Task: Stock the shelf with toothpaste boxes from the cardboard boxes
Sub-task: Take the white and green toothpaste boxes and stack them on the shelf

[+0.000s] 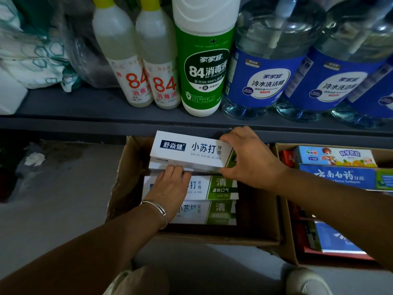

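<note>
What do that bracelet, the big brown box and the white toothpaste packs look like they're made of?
The bracelet looks like polished silver-coloured metal: it glints brightly. The brown box seems to be plain cardboard, matt, with soft bent flaps. The toothpaste packs that the right hand and left hand are holding look like thin printed card with a slight sheen and crisp folded edges.

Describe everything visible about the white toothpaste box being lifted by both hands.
The white toothpaste box is a long, glossy carton, white with a dark blue brand patch and dark Chinese lettering; its right end turns green. It is held lengthwise, raised above the cardboard box and tilted toward the camera. The right hand grips its right end; the left hand holds its lower left edge. Another similar box seems to sit directly beneath it.
</note>
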Available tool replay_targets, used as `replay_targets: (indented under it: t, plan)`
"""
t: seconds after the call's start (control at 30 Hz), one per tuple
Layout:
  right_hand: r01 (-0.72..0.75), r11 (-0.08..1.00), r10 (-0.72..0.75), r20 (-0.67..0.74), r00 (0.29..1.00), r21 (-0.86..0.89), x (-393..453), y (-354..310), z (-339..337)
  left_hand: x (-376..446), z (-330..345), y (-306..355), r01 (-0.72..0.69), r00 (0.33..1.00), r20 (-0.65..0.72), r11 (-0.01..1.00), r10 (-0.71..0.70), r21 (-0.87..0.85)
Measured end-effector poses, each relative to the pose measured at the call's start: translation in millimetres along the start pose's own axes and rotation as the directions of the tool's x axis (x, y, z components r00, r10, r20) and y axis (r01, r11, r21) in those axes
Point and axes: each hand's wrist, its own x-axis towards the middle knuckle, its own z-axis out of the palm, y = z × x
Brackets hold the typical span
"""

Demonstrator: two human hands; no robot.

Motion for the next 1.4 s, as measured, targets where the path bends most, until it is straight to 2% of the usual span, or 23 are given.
replay_targets:
  t: [0.07,0.23,0.43,0.6,0.7,0.8,1.0,1.23,1.4]
  plan:
    - [0.003,1.000,-0.003,-0.002,1.000,0.010,0,1,0,-3,-1,2,-0.014,0.996,0.087,1.000,0.014,0.000]
    - [0.007,1.000,-0.007,-0.013,1.000,0.012,-1,2,-1,2,4,0,-0.018,0.979,0.200,0.999,0.028,-0.050]
    - [0.018,0.999,-0.018,-0.021,1.000,-0.026,-8,-6,-34,-13,-32,-6,-0.142,0.962,0.233,0.989,0.145,-0.032]
    - [0.050,0.998,-0.054,-0.086,0.995,-0.042,-18,-36,-102,-35,-109,-18,-0.193,0.970,0.139,0.980,0.199,-0.058]
    - [0.077,0.995,-0.086,-0.138,0.987,-0.070,-25,-61,-156,-50,-167,-28,-0.234,0.971,0.007,0.961,0.237,-0.147]
    - [0.112,0.983,-0.138,-0.182,0.974,-0.146,-31,-87,-211,-66,-222,-41,-0.283,0.957,-0.120,0.946,0.266,-0.157]
    - [0.139,0.967,-0.199,-0.296,0.934,-0.213,-36,-138,-317,-90,-329,-72,-0.340,0.885,-0.354,0.939,0.304,-0.044]
    - [0.139,0.948,-0.260,-0.442,0.858,-0.288,0,-179,-407,-87,-423,-107,-0.339,0.805,-0.493,0.938,0.331,0.075]
    - [0.047,0.915,-0.241,-0.448,0.861,-0.402,45,-187,-440,-59,-454,-134,-0.305,0.782,-0.538,0.946,0.313,0.108]
